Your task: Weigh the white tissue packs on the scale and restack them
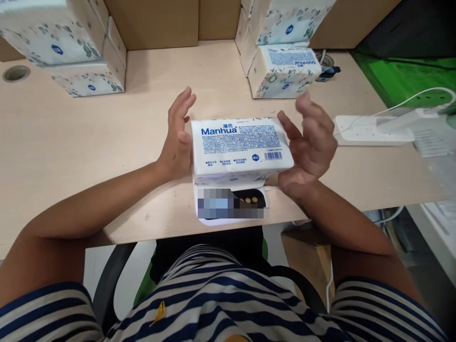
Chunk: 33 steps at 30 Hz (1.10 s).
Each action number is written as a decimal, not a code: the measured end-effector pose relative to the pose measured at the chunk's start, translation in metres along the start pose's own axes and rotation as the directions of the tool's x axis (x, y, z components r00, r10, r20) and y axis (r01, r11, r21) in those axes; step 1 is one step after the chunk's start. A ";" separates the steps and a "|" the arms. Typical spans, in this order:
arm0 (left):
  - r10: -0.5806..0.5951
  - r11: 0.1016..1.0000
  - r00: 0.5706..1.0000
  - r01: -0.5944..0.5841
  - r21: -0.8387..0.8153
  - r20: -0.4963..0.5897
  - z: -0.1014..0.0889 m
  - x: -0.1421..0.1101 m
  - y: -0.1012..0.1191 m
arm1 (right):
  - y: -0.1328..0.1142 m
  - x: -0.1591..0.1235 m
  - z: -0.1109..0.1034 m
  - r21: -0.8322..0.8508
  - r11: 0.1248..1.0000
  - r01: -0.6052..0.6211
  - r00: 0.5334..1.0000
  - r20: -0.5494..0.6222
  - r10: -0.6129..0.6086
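A white tissue pack (240,145) printed "Manhua" in blue rests on top of a white device (231,204) near the front edge of the pale wooden desk (89,137). My left hand (178,135) is at the pack's left end, fingers stretched upward and apart, the palm beside or touching it. My right hand (308,142) hovers at the pack's right end with fingers spread and curled, a little blurred; whether it touches the pack is unclear. Neither hand grips anything.
Stacks of leaf-patterned tissue packs stand at the back left (71,52) and back right (281,66). A white power strip (374,130) with a cable lies to the right. A cable hole (16,72) is at the far left. Cardboard walls (160,21) close the back.
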<state>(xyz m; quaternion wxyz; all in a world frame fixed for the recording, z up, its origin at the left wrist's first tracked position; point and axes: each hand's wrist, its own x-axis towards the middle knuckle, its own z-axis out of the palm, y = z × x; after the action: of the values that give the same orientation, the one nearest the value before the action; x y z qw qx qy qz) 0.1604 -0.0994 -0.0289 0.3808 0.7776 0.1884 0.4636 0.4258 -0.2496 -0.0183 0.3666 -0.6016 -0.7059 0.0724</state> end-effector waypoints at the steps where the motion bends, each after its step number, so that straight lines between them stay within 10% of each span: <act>1: 0.052 0.998 0.998 -0.053 0.024 0.031 -0.001 0.000 0.002 | 0.005 -0.001 0.000 -0.034 0.998 0.047 0.998 -0.045 -0.049; 5: 0.228 0.969 0.968 -0.236 0.076 0.101 -0.003 0.002 -0.004 | 0.018 -0.002 -0.007 -0.152 0.971 0.184 0.970 -0.130 -0.204; 25: 0.156 0.986 0.980 -0.162 0.044 0.120 -0.002 0.005 -0.025 | 0.000 0.001 0.002 -0.176 0.866 0.468 0.787 -0.364 -0.499; 33: -0.159 0.982 0.980 0.145 -0.123 -0.116 0.006 0.009 -0.040 | 0.010 -0.004 0.007 -0.048 0.989 0.143 0.850 -0.505 -0.147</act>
<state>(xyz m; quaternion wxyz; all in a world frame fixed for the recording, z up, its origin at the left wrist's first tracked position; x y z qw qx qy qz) 0.1719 -0.0710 -0.0558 0.4465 0.7072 0.2440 0.4909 0.4295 -0.2484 -0.0303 0.5413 -0.5461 -0.6281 -0.1191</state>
